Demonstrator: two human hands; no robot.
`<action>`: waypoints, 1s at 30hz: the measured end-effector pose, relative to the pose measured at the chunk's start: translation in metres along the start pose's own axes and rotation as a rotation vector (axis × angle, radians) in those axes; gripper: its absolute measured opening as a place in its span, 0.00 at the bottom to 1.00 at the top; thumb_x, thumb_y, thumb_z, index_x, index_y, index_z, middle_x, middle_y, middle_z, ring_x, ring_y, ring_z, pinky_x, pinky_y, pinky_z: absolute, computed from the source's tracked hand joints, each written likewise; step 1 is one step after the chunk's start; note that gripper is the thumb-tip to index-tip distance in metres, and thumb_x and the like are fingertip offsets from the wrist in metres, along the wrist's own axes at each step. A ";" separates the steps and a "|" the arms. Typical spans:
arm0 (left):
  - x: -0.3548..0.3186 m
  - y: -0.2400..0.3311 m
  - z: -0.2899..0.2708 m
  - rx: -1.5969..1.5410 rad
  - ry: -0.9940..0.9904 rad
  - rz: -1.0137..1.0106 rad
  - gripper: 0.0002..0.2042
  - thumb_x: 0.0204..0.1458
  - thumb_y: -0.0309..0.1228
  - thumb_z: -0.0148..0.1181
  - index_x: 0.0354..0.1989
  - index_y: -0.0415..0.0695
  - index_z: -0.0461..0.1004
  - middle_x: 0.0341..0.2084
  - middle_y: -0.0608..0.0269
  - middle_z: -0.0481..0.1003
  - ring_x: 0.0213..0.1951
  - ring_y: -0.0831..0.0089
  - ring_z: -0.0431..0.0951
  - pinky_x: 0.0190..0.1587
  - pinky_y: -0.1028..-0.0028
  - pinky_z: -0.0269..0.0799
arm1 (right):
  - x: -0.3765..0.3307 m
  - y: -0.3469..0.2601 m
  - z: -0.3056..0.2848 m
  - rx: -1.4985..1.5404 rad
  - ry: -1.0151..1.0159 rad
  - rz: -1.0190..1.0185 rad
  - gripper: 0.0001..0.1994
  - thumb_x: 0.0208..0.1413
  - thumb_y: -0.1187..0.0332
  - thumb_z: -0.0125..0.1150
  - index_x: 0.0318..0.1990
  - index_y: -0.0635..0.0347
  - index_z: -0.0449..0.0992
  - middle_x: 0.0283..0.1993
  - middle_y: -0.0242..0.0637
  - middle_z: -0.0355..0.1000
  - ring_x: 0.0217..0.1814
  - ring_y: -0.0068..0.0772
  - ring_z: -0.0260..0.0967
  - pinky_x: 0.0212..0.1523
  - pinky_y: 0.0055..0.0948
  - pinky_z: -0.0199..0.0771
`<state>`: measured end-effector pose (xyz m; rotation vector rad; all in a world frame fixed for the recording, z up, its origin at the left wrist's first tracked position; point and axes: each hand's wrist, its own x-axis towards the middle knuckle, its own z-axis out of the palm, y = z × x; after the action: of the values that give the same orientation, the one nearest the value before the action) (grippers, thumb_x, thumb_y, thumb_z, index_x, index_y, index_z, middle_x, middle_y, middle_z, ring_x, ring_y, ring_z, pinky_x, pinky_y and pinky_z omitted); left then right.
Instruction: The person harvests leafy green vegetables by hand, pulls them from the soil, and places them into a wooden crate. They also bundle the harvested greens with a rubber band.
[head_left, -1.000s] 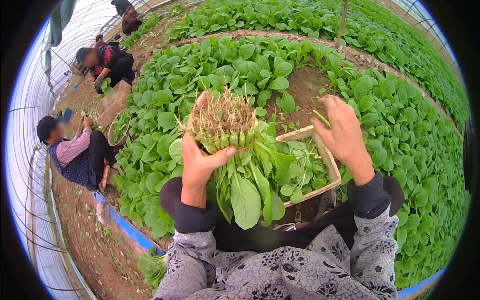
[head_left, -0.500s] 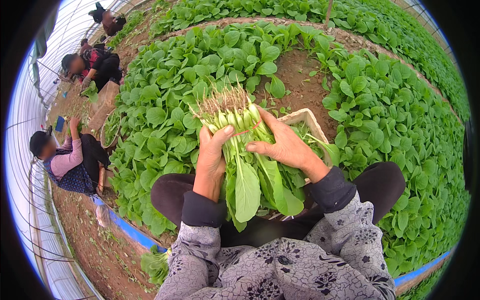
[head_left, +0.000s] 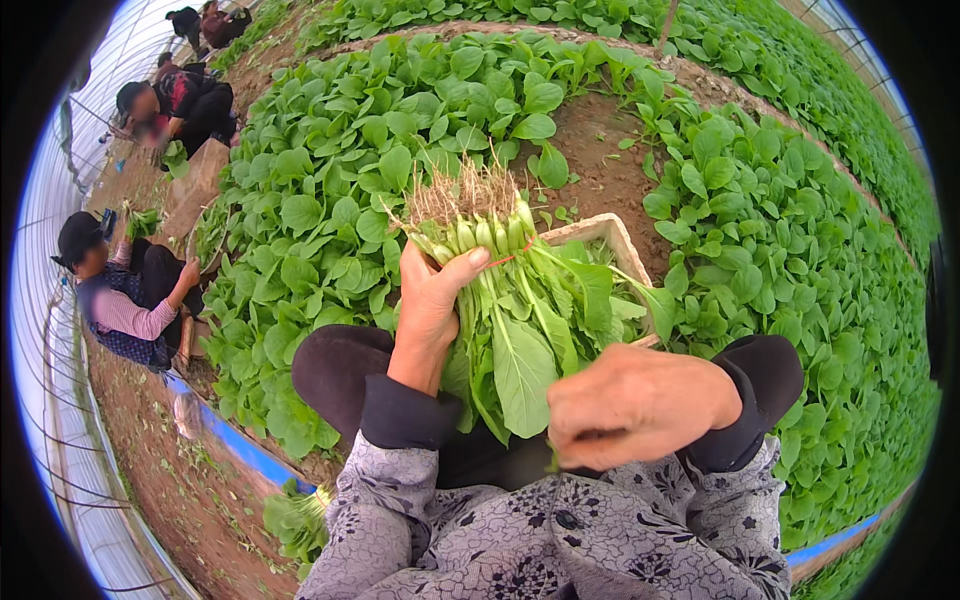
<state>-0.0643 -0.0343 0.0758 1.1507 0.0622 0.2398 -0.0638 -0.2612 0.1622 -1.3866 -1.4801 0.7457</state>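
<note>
A bunch of leafy greens (head_left: 522,365) is upside down over my lap, its pale stem bases and brown, soil-specked roots (head_left: 462,195) pointing away from me. A thin red tie (head_left: 503,261) crosses the stems. My left hand (head_left: 428,305) grips the bunch from its left side, thumb over the stems just below the roots. Apart from the bunch, my right hand (head_left: 640,400) is closed in front of my jacket, to the right of the hanging leaves. A tiny green bit shows under its fingertips; what it holds is mostly hidden.
Behind the bunch stands a pale box (head_left: 622,240) with greens in it. Dense growing greens (head_left: 330,200) surround my crossed legs, with a bare soil patch (head_left: 590,135) ahead. More pulled greens (head_left: 295,525) lie at lower left. A crouching person (head_left: 130,310) works at left, others farther off.
My right hand has left the bunch and come down toward my jacket, closing. My left hand still holds the bunch. The near person at left has spread their hands apart, greens in one.
</note>
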 end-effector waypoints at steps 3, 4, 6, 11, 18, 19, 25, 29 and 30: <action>-0.002 0.007 -0.005 -0.040 -0.004 0.017 0.27 0.43 0.27 0.67 0.53 0.36 0.67 0.44 0.58 0.77 0.44 0.69 0.78 0.51 0.68 0.72 | -0.027 -0.014 -0.009 -0.212 0.252 0.198 0.07 0.49 0.76 0.60 0.37 0.64 0.73 0.30 0.43 0.68 0.28 0.48 0.69 0.28 0.40 0.67; -0.004 0.008 -0.007 -0.043 0.005 0.025 0.27 0.43 0.27 0.67 0.54 0.35 0.67 0.44 0.57 0.77 0.44 0.69 0.78 0.51 0.68 0.72 | -0.028 -0.010 -0.012 -0.576 0.549 0.314 0.08 0.49 0.76 0.60 0.38 0.64 0.74 0.30 0.44 0.68 0.28 0.46 0.70 0.28 0.39 0.67; -0.003 0.010 -0.002 -0.054 -0.005 0.029 0.27 0.43 0.28 0.67 0.53 0.35 0.66 0.44 0.57 0.77 0.44 0.69 0.78 0.51 0.68 0.73 | -0.007 -0.004 -0.017 -0.572 0.887 0.280 0.06 0.50 0.73 0.63 0.35 0.64 0.76 0.28 0.44 0.67 0.26 0.44 0.69 0.27 0.37 0.67; -0.007 0.023 0.014 -0.080 -0.026 0.057 0.29 0.41 0.27 0.69 0.54 0.35 0.66 0.44 0.56 0.76 0.44 0.69 0.78 0.51 0.68 0.73 | 0.020 0.030 -0.034 -0.777 0.766 0.306 0.24 0.45 0.64 0.71 0.50 0.63 0.73 0.43 0.43 0.73 0.44 0.38 0.72 0.45 0.35 0.71; -0.021 0.048 0.025 -0.157 0.035 0.140 0.34 0.40 0.27 0.71 0.58 0.35 0.62 0.49 0.57 0.73 0.49 0.70 0.74 0.54 0.68 0.70 | 0.048 0.061 -0.021 -0.010 0.552 0.283 0.44 0.39 0.56 0.76 0.63 0.66 0.61 0.56 0.48 0.70 0.59 0.43 0.67 0.61 0.37 0.63; -0.026 0.057 0.024 -0.153 0.019 0.145 0.35 0.41 0.27 0.71 0.59 0.35 0.61 0.49 0.57 0.72 0.49 0.70 0.74 0.55 0.68 0.70 | 0.049 0.062 -0.014 -0.040 0.587 0.334 0.40 0.39 0.58 0.75 0.60 0.66 0.63 0.54 0.46 0.71 0.56 0.39 0.68 0.59 0.36 0.65; -0.042 0.047 0.017 -0.224 -0.015 0.316 0.61 0.36 0.34 0.79 0.72 0.37 0.34 0.66 0.50 0.53 0.66 0.65 0.55 0.68 0.68 0.49 | -0.001 0.090 -0.059 -0.121 0.663 0.414 0.37 0.48 0.58 0.68 0.61 0.67 0.59 0.60 0.42 0.61 0.60 0.35 0.58 0.62 0.35 0.56; -0.076 0.015 0.001 -0.040 0.091 0.408 0.65 0.29 0.46 0.81 0.71 0.36 0.38 0.66 0.47 0.54 0.67 0.61 0.54 0.69 0.65 0.47 | 0.006 0.108 -0.094 -0.508 0.500 0.394 0.41 0.49 0.55 0.66 0.66 0.67 0.55 0.66 0.45 0.56 0.67 0.42 0.52 0.68 0.40 0.47; -0.084 0.017 -0.003 0.008 0.067 0.433 0.64 0.28 0.48 0.81 0.70 0.36 0.40 0.65 0.48 0.56 0.67 0.60 0.55 0.69 0.65 0.47 | 0.033 0.089 -0.084 -0.577 0.360 0.406 0.39 0.50 0.56 0.65 0.65 0.67 0.57 0.65 0.46 0.58 0.65 0.42 0.55 0.66 0.39 0.50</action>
<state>-0.1491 -0.0435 0.0833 1.1549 -0.1288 0.6624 0.0515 -0.2272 0.1205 -2.1737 -1.1786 0.2757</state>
